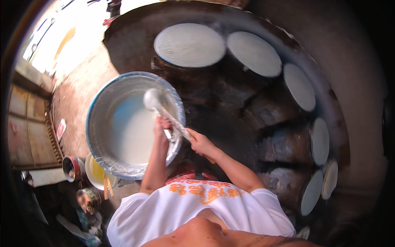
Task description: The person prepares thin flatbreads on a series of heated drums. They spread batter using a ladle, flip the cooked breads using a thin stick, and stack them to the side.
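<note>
A white, batter-coated ladle (pixel 153 99) is over a large blue-rimmed tub (pixel 98 115) of pale white liquid. My left hand (pixel 162 125) is closed round the ladle's handle near the tub's right side. My right hand (pixel 199 144) grips a long stick (pixel 177 122), coated white at its upper part, which slants up to the ladle head and crosses the tub's rim. Whether stick and ladle are joined or only touching, I cannot tell.
Several round white-topped pans (pixel 189 44) line a curved dark stove (pixel 131 33) at the back and right, with haze over it. At lower left are a pale bucket (pixel 95 177) with yellow contents and wooden sticks, a red-rimmed pot (pixel 70 168) and a rusty panelled structure (pixel 26 123).
</note>
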